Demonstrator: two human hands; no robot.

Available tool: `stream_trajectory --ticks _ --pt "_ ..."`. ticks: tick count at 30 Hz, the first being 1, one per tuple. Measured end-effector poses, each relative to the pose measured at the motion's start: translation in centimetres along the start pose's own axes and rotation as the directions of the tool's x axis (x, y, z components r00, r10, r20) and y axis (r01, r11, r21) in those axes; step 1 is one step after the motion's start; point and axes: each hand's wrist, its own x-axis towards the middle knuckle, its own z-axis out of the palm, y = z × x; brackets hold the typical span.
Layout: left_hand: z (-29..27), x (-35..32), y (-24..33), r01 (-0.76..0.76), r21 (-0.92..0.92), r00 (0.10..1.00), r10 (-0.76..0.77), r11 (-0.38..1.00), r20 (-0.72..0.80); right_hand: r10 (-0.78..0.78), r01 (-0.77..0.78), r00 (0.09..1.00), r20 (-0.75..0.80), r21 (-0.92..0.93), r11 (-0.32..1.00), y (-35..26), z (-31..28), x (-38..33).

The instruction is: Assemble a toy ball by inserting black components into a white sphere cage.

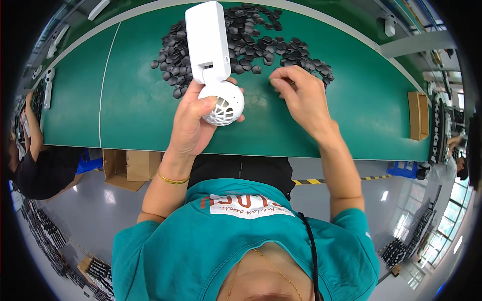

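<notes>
My left hand (193, 118) is closed around a white plastic device (207, 42) with a long, flat rectangular body hinged to a round head. The thumb lies over the slotted grille (224, 111) of that head, and the body points away from me over the table. To the right, above the green table, my right hand (301, 95) has its fingers curled and thumb and fingertips close together; whether a small piece is between them is hidden. Just beyond both hands spreads a loose heap of small black angular pieces (175, 55), partly covered by the device.
The green table (351, 110) curves around in front of me. A brown cardboard box (418, 115) stands at its right end, and open cardboard boxes (128, 168) sit below its front edge. Another white device (48, 88) lies far left, near a co-worker's arm (34, 125).
</notes>
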Motion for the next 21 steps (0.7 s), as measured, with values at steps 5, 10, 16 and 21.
stream_trajectory --ticks 5,10,16,21 --pt "-0.4 0.0 -0.4 0.0 0.016 0.999 -0.001 1.0 0.053 0.154 -0.172 0.984 0.086 0.664 0.728 -4.4 1.2 -1.5" --pt "-0.3 -0.3 -0.7 -0.008 0.046 0.999 0.006 0.999 0.039 0.161 -0.245 0.969 0.185 0.742 0.624 -5.2 2.5 -1.7" --pt "-0.2 -0.7 -0.6 0.013 0.05 1.0 -0.014 0.999 0.009 0.123 -0.231 0.972 0.201 0.702 0.674 -4.6 2.8 -1.8" --pt "-0.3 -1.1 -0.8 0.034 0.087 0.999 -0.034 0.996 -0.004 0.116 -0.244 0.966 0.231 0.668 0.703 -4.6 2.8 -1.7"
